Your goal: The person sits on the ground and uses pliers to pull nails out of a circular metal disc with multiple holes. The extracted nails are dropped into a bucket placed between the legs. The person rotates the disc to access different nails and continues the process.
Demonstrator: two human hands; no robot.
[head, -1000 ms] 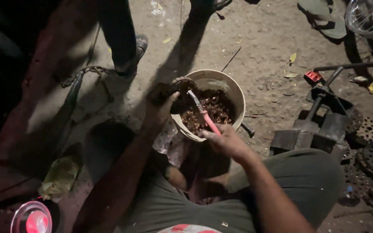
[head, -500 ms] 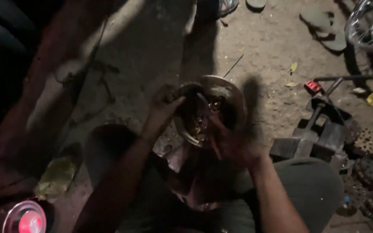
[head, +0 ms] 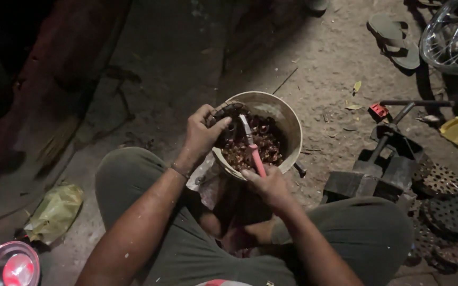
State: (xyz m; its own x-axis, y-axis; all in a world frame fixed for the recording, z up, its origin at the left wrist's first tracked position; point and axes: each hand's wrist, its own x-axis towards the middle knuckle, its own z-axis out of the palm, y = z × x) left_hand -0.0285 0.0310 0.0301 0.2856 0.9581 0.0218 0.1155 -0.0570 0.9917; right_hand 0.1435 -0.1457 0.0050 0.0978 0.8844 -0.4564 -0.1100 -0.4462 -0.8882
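On the dusty dirt ground [head: 324,63] between the person's bent knees stands one round cream plastic bucket [head: 287,119], part-filled with dark, rusty small metal pieces [head: 263,145]. The left hand [head: 202,135] reaches in from the near left, wrist bent, fingers curled shut over a dark, ridged, ring-like metal part [head: 229,110] held at the bucket's left rim. The right hand [head: 269,185] sits at the near rim, fingers wrapped closed around the pink handle of a pair of pliers [head: 253,148], whose metal nose points up and away into the bucket's contents. Both forearms come up from the bottom edge, one on each side of the bucket.

A crumpled light scrap [head: 202,180] lies under the bucket's near left side. To the right, near the bucket, stands one dark metal bench vice [head: 380,172] with a long bar handle, and beyond it lie several perforated round metal discs [head: 446,212]; their exact count cannot be told in the dark. Open ground runs beyond the bucket. Far right at the top edge are a spoked wheel [head: 451,37] and two flat sandals [head: 393,34]. At the lower left lie one yellowish plastic bag [head: 54,212] and one round red-centred lid [head: 9,265].
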